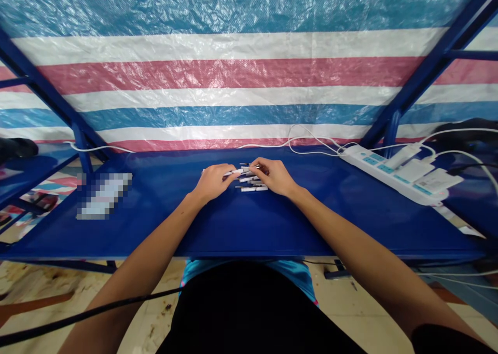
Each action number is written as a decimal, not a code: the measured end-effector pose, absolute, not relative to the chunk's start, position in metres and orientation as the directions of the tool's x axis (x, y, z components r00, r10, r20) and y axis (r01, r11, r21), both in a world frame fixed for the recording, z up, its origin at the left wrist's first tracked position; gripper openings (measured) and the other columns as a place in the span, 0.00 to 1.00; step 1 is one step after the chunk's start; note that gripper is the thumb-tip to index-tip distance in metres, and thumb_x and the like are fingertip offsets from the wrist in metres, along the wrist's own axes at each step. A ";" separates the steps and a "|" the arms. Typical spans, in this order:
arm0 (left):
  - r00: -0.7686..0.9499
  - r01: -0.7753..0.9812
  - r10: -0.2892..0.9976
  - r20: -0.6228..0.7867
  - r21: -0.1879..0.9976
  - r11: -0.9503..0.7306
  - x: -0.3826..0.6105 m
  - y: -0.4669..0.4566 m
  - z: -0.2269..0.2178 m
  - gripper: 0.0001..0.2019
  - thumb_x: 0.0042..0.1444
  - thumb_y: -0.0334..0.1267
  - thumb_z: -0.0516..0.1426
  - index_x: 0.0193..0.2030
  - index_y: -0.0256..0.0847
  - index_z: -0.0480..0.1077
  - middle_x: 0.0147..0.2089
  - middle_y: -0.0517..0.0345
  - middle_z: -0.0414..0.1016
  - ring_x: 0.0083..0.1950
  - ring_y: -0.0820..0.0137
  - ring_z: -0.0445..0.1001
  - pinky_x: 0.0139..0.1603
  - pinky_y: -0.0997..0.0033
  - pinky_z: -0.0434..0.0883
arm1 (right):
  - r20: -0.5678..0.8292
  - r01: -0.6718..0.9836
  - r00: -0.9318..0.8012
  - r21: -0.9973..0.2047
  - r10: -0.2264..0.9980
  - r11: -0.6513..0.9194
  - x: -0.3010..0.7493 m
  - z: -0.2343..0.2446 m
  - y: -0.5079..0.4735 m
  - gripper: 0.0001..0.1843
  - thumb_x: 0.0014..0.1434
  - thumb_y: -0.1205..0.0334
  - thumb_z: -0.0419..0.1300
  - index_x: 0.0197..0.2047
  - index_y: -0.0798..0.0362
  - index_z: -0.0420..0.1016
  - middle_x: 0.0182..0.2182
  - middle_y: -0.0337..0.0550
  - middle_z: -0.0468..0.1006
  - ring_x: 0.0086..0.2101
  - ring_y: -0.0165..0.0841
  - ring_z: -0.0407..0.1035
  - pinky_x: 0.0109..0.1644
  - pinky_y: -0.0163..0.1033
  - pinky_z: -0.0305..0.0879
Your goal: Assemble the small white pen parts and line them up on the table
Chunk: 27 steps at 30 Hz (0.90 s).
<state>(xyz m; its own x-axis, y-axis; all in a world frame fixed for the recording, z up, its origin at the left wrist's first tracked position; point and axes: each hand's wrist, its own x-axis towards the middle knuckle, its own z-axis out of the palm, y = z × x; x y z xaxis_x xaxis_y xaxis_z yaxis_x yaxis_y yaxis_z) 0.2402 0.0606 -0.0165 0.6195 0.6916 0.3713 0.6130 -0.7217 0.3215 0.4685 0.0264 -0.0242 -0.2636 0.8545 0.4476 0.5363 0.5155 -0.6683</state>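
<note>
Near the middle of the blue tabletop, my left hand (215, 181) is closed in a pinch around a slim white pen-like stick (234, 172). My right hand (275, 176) pinches at the right end of that same stick with thumb and fingers. Below and between the hands lie several similar white sticks (254, 189) with thin dark tips pointing left, roughly side by side. My right fingers partly cover their right ends. The sticks are too small in view to tell their exact kind.
A white power strip (383, 169) with plugged-in adapters and looping white cables (311, 138) lies on the right of the blue table (249, 229). A pixelated pale object (104, 195) rests at the left. Blue metal frame bars and a striped plastic sheet (233, 73) stand behind.
</note>
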 end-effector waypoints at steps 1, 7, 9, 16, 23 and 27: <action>0.618 0.608 0.691 0.373 0.329 -0.722 0.240 0.061 -0.016 0.20 0.72 0.50 0.49 0.41 0.42 0.78 0.38 0.54 0.83 0.39 0.63 0.79 0.40 0.68 0.68 | 0.447 0.524 -0.264 -0.678 0.855 0.516 0.468 -0.025 0.026 0.15 0.67 0.49 0.57 0.39 0.51 0.75 0.28 0.39 0.78 0.27 0.32 0.69 0.34 0.38 0.64; 0.625 0.582 0.666 0.408 0.325 -0.746 0.240 0.063 -0.018 0.23 0.72 0.52 0.48 0.40 0.41 0.79 0.37 0.53 0.83 0.38 0.63 0.79 0.39 0.69 0.68 | 0.434 0.517 -0.265 -0.690 0.861 0.507 0.469 -0.024 0.025 0.13 0.65 0.50 0.59 0.46 0.51 0.74 0.28 0.38 0.78 0.26 0.32 0.70 0.34 0.37 0.63; 0.630 0.574 0.656 0.416 0.320 -0.754 0.240 0.064 -0.019 0.22 0.72 0.52 0.49 0.41 0.42 0.79 0.38 0.53 0.84 0.39 0.62 0.80 0.41 0.68 0.69 | 0.423 0.547 -0.253 -0.679 0.870 0.490 0.469 -0.022 0.024 0.15 0.67 0.48 0.58 0.42 0.51 0.75 0.26 0.38 0.77 0.26 0.32 0.69 0.35 0.37 0.62; 0.632 0.566 0.647 0.426 0.317 -0.761 0.240 0.065 -0.020 0.23 0.72 0.53 0.49 0.41 0.42 0.80 0.39 0.53 0.84 0.39 0.62 0.80 0.40 0.68 0.70 | 0.401 0.584 -0.270 -0.655 0.876 0.479 0.469 -0.022 0.025 0.17 0.68 0.49 0.55 0.33 0.51 0.73 0.22 0.36 0.72 0.24 0.31 0.65 0.34 0.37 0.59; 0.632 0.553 0.640 0.436 0.325 -0.767 0.239 0.066 -0.020 0.25 0.72 0.54 0.48 0.40 0.41 0.80 0.37 0.53 0.84 0.37 0.63 0.80 0.39 0.69 0.70 | 0.406 0.539 -0.289 -0.679 0.867 0.498 0.469 -0.024 0.027 0.07 0.64 0.55 0.60 0.41 0.50 0.71 0.32 0.40 0.78 0.27 0.32 0.69 0.36 0.37 0.64; 0.635 0.553 0.627 0.451 0.300 -0.777 0.238 0.069 -0.023 0.24 0.72 0.54 0.49 0.41 0.42 0.80 0.38 0.52 0.84 0.39 0.62 0.81 0.40 0.68 0.72 | 0.397 0.544 -0.287 -0.682 0.872 0.489 0.469 -0.024 0.026 0.08 0.64 0.55 0.60 0.43 0.50 0.71 0.33 0.41 0.79 0.29 0.32 0.71 0.37 0.37 0.64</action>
<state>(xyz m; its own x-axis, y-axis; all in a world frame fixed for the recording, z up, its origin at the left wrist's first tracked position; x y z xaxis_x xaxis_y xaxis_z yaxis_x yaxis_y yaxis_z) 0.2384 0.0694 -0.0234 0.6351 0.6269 0.4514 0.5535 -0.7769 0.3002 0.4688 0.0262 -0.0237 -0.2873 0.8718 0.3967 0.5440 0.4894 -0.6816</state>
